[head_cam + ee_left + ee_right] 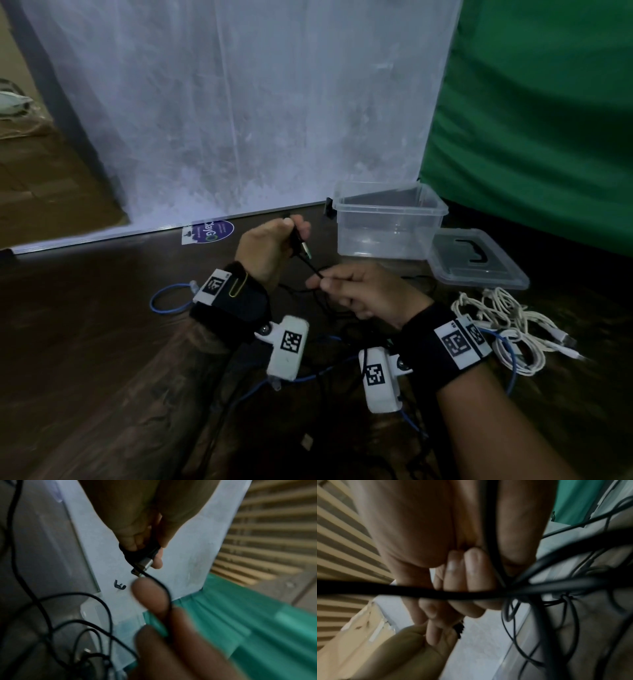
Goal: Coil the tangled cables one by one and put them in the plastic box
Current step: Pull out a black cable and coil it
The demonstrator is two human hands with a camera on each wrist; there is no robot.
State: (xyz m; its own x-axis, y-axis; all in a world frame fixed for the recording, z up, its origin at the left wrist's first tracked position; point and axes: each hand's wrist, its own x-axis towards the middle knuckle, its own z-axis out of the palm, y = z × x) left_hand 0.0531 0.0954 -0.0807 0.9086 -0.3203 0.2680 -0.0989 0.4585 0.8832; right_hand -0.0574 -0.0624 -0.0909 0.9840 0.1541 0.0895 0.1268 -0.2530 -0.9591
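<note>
left hand (270,246) raised above the dark wood-grain floor (85,342), fingers curled round the plug end of a thin black cable (310,267); the silver metal connector (306,251) sticks out below the fingers, pointing down and toward the right hand. left wrist view confirms: connector (145,564) pinched between thumb and fingers, cable leaving it toward the other hand.

right hand (359,291) lower and nearer the body, thumb and forefinger pinching the same black cable just beside the connector; other fingers curled loosely. right wrist view is blurred, shows several black strands crossing the fingers (464,574); which strand is the gripped one, cannot tell.

key relation: the taut stretch of cable runs diagonally from upper left (left hand) down to the right hand, short span, hands near each other. the remaining length trails from the right hand down into the tangle of black and blue cables (308,377) on the floor, close to the body. judgement: winding starts at the left hand as anchor, right hand feeding.

clear plastic box (390,209), open, nothing visible inside, stands beyond and to the right of both hands; right hand is nearer. its clear lid (479,274) lies beside it. bundle of white cables (507,325) right of the right wrist. no coil yet made.
</note>
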